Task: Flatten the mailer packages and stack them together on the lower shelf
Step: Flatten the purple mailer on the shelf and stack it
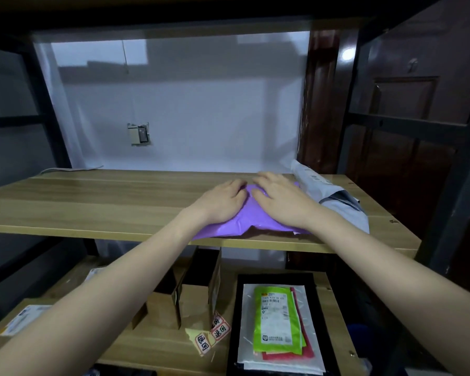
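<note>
A purple mailer (239, 222) lies on the upper wooden shelf (92, 202), near its front edge at the right. My left hand (220, 199) and my right hand (280, 198) rest side by side on top of it, palms down, pressing it against the shelf. Just right of the purple one lies a grey-white mailer (337, 200), crumpled, reaching to the back of the shelf. On the lower shelf (158, 346) a stack of flat mailers (277, 321) sits at the right, with a green one on top, over pink, clear and black ones.
Brown cardboard boxes (190, 297) stand on the lower shelf under my left arm, with red-and-white stickers (212, 335) in front of them. A labelled parcel (25, 318) lies at the far left. Black metal uprights (442, 185) frame the shelf; a white wall is behind.
</note>
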A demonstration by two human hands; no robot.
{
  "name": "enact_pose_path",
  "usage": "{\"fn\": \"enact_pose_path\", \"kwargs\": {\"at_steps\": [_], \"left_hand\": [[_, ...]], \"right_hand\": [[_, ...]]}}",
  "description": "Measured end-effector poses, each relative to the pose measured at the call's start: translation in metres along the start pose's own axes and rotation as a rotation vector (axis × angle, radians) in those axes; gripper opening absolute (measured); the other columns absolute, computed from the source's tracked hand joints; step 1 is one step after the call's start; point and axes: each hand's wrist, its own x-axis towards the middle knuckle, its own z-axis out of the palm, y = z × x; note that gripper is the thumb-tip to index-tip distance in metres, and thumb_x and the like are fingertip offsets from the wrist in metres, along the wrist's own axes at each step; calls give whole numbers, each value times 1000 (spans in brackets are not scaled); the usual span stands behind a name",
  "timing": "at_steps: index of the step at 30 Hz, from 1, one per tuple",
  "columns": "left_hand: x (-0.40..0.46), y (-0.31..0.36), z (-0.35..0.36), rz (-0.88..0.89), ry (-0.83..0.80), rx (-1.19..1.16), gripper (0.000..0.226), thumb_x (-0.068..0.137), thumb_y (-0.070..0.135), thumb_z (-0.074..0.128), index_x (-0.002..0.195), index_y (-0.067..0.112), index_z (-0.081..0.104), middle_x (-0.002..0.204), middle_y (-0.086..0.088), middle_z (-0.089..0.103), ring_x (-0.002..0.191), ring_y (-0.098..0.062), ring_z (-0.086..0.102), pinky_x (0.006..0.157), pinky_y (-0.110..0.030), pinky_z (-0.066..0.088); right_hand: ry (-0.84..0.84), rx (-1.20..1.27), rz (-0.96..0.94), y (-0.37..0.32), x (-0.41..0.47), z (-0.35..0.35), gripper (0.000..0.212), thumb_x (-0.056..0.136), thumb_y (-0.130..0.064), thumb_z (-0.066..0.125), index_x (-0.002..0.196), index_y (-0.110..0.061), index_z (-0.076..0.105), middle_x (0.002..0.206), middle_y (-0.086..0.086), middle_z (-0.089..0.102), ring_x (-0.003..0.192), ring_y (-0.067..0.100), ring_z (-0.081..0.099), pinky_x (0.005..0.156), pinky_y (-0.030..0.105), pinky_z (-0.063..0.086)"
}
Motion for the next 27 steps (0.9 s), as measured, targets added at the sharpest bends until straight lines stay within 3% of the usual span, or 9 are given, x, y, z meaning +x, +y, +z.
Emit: {"fn": "enact_pose_path", "kwargs": {"at_steps": [3,8,27], "left_hand": [[-3,-3,9,-46,-78,45,48,102,30,23,147,15,28,155,-4,27,143,-20,24,117,-33,16],[-2,0,8,-71,-160,154,51,103,32,15,151,16,14,160,0,10,147,-14,8,119,-41,6],[-2,1,10,-85,-190,246,51,103,33,12,151,19,8,160,3,4,147,-12,2,117,-40,2]], "right_hand": [[-144,-6,30,3,2,13,50,101,-36,22,146,-15,28,156,3,23,145,19,17,118,46,11],[-171,7,50,12,1,19,52,100,-42,18,149,-23,19,159,-4,14,147,13,9,119,46,4],[-263,-54,63,14,-4,24,53,101,-41,11,151,-25,5,160,-4,-1,147,9,-2,119,40,-5]]}}
